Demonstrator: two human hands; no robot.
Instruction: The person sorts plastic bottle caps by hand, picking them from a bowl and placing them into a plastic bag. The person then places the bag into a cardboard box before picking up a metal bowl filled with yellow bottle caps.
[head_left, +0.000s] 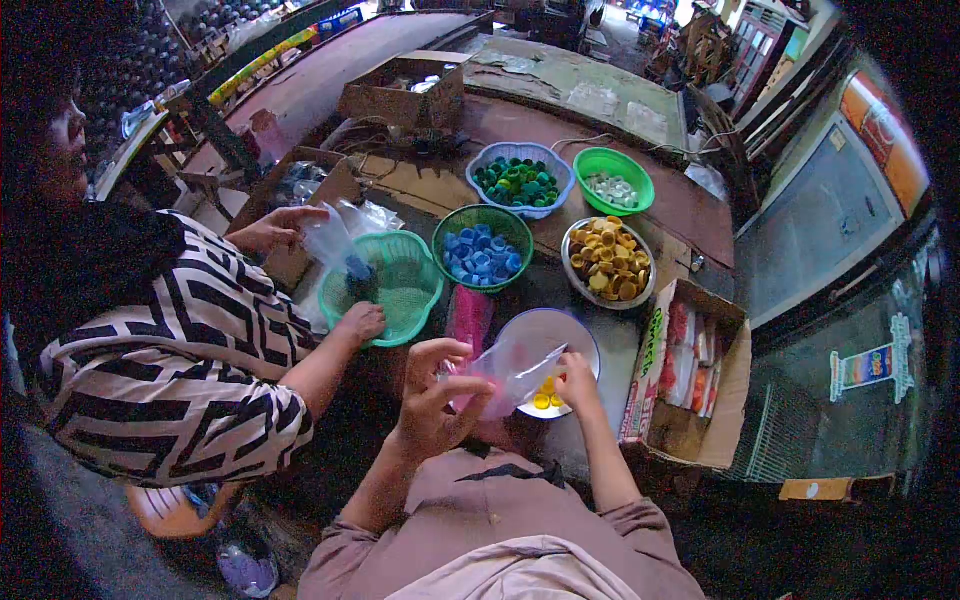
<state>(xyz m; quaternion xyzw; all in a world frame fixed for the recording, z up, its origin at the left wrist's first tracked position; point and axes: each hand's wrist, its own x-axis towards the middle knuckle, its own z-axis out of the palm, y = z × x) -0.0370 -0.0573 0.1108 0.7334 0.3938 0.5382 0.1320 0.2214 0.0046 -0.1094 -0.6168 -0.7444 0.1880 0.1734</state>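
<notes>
Bag [527, 372] of clear, creased plastic, clamped in left fingers [462, 388]; whether right fingers [571, 370] meet, I cannot tell.

The plastic bag [522, 374] partly hides the dish [550, 328].

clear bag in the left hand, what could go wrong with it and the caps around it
The thin bag might slip or fold shut in the left hand. It also overhangs the white dish, so it could nudge the few yellow caps there. The yellow-brown caps heaped in the round bowl might spill if bumped.
</notes>
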